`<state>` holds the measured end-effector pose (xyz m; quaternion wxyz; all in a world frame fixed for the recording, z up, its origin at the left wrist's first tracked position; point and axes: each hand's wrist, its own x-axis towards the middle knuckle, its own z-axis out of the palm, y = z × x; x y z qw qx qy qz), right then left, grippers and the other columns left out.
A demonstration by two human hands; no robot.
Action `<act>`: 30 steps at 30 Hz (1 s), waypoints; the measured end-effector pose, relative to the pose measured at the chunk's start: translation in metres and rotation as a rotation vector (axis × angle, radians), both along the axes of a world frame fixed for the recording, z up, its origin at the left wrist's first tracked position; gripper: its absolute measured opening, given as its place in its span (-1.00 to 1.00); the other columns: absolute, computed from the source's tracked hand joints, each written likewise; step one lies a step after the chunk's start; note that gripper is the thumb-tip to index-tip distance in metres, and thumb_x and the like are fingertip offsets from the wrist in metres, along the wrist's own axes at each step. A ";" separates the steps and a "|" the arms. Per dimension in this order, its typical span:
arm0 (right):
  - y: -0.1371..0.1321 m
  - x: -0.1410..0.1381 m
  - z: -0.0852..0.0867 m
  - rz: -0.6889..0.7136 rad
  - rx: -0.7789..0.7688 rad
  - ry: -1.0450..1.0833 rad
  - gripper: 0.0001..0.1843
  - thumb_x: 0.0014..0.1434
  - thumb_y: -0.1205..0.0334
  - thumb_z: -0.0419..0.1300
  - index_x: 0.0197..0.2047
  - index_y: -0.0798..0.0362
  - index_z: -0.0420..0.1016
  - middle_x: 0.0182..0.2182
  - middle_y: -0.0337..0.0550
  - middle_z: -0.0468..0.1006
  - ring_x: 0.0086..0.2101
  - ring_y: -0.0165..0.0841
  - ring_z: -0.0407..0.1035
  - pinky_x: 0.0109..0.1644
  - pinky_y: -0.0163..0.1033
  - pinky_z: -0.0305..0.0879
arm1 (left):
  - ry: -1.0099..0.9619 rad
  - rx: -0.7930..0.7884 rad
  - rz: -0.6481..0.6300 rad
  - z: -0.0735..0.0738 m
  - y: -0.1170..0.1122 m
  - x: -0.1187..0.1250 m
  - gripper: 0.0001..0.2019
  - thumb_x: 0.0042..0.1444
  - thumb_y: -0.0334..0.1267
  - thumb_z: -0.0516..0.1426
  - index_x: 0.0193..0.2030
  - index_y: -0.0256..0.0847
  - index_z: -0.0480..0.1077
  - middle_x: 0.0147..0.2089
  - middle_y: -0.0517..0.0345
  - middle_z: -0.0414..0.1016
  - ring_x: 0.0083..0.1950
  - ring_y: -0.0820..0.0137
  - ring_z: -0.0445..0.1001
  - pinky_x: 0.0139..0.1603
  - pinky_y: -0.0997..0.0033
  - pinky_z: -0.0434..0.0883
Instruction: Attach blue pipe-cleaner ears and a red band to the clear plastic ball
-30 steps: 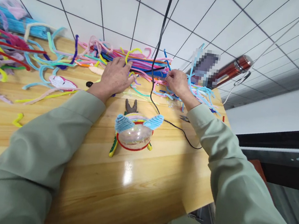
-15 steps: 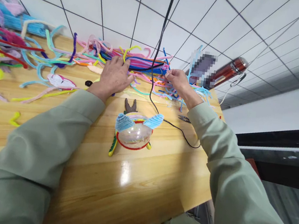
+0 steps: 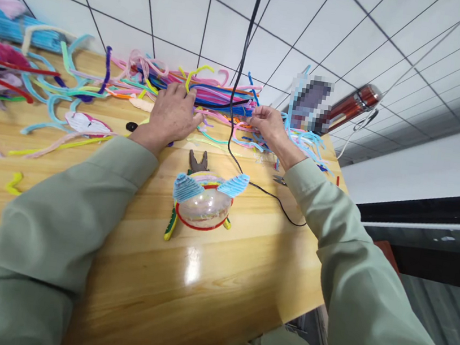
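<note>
My left hand (image 3: 173, 114) lies palm down on a heap of coloured pipe cleaners (image 3: 215, 95) at the far side of the wooden table (image 3: 206, 283), fingers spread over the strands. My right hand (image 3: 267, 125) is at the right end of the same heap, its fingers curled and pinched on some strands. Nearer to me sits a clear plastic dome (image 3: 204, 206) with a red rim and two blue pipe-cleaner ears. Small pliers (image 3: 198, 162) lie just behind it.
More pipe cleaners (image 3: 16, 74) are strewn across the table's left side. A black cable (image 3: 245, 66) hangs down between my hands and trails over the table. A red cylinder (image 3: 353, 105) lies at the far right corner. The table's right edge is close.
Both hands have stayed on the heap and shifted only slightly. My right hand's fingers have curled in tighter on the strands. The view has drifted a little.
</note>
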<state>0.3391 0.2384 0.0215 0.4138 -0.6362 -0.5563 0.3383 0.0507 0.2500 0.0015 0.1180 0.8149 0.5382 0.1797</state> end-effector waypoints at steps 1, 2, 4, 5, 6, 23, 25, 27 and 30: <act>0.000 0.001 -0.001 -0.005 -0.001 -0.023 -0.67 0.07 0.20 0.55 -0.35 -0.04 0.44 -0.42 -0.28 0.61 -0.31 -0.31 0.55 -0.20 -0.23 0.53 | 0.003 0.002 -0.001 0.000 0.000 0.000 -0.24 0.47 0.03 0.05 0.68 -0.33 0.19 0.59 -0.42 0.34 0.67 -0.29 0.17 0.63 -0.28 0.17; 0.000 0.001 -0.002 -0.007 -0.002 -0.053 -0.70 0.10 0.21 0.53 -0.37 -0.04 0.44 -0.43 -0.28 0.61 -0.33 -0.32 0.52 -0.21 -0.24 0.51 | 0.007 0.005 -0.002 0.000 0.000 0.000 -0.24 0.47 0.03 0.05 0.68 -0.34 0.20 0.59 -0.43 0.34 0.66 -0.30 0.18 0.62 -0.28 0.17; 0.000 0.002 -0.003 -0.006 0.002 -0.132 -0.72 0.16 0.19 0.48 -0.40 -0.03 0.43 -0.45 -0.29 0.58 -0.36 -0.35 0.46 -0.21 -0.25 0.47 | 0.009 0.010 -0.001 0.000 0.000 0.000 -0.25 0.46 0.03 0.05 0.67 -0.33 0.21 0.59 -0.43 0.35 0.66 -0.30 0.18 0.61 -0.29 0.17; 0.001 0.002 -0.003 -0.005 0.004 -0.177 -0.72 0.19 0.19 0.45 -0.41 -0.03 0.43 -0.46 -0.29 0.56 -0.37 -0.35 0.43 -0.20 -0.25 0.46 | 0.005 0.008 0.002 0.000 0.000 0.000 -0.25 0.46 0.03 0.05 0.67 -0.32 0.21 0.59 -0.42 0.35 0.65 -0.30 0.18 0.62 -0.29 0.17; 0.002 0.002 -0.003 -0.004 0.004 -0.224 -0.73 0.21 0.19 0.42 -0.41 -0.03 0.42 -0.46 -0.29 0.56 -0.37 -0.35 0.42 -0.20 -0.24 0.45 | 0.000 0.003 0.004 0.000 0.000 0.000 -0.25 0.46 0.03 0.05 0.67 -0.30 0.21 0.59 -0.40 0.35 0.66 -0.29 0.18 0.62 -0.28 0.17; -0.036 0.067 0.054 -0.058 0.333 -0.595 -0.84 0.38 0.06 0.32 -0.15 -0.05 0.54 -0.10 -0.11 0.73 0.01 -0.12 0.61 0.28 0.08 0.51 | -0.001 -0.034 0.049 0.003 0.001 -0.001 -0.16 0.44 0.15 -0.02 0.69 -0.37 0.16 0.64 -0.42 0.28 0.69 -0.30 0.11 0.62 -0.28 0.11; -0.041 0.061 0.062 -0.077 0.380 -0.514 -0.81 0.41 0.00 0.31 -0.12 -0.08 0.50 -0.05 -0.13 0.73 0.02 -0.13 0.62 0.25 0.10 0.55 | 0.036 -0.044 0.051 0.007 -0.002 -0.001 -0.18 0.45 0.11 -0.02 0.69 -0.38 0.14 0.65 -0.44 0.25 0.69 -0.31 0.10 0.63 -0.25 0.12; -0.050 0.060 0.074 -0.174 0.408 -0.375 -0.82 0.42 0.03 0.32 -0.14 -0.11 0.44 -0.08 -0.15 0.73 -0.07 -0.20 0.63 0.08 0.02 0.62 | 0.036 -0.041 0.052 0.008 -0.002 -0.001 -0.18 0.45 0.09 -0.01 0.69 -0.40 0.13 0.65 -0.46 0.25 0.68 -0.33 0.11 0.63 -0.27 0.12; -0.072 0.073 0.101 -0.371 0.472 -0.224 -0.82 0.38 0.29 0.28 -0.21 -0.11 0.35 -0.25 -0.18 0.66 -0.29 -0.35 0.58 -0.21 -0.20 0.53 | -0.014 -0.017 0.049 0.003 0.001 -0.002 -0.18 0.43 0.10 0.00 0.69 -0.36 0.17 0.64 -0.43 0.29 0.67 -0.33 0.13 0.60 -0.31 0.12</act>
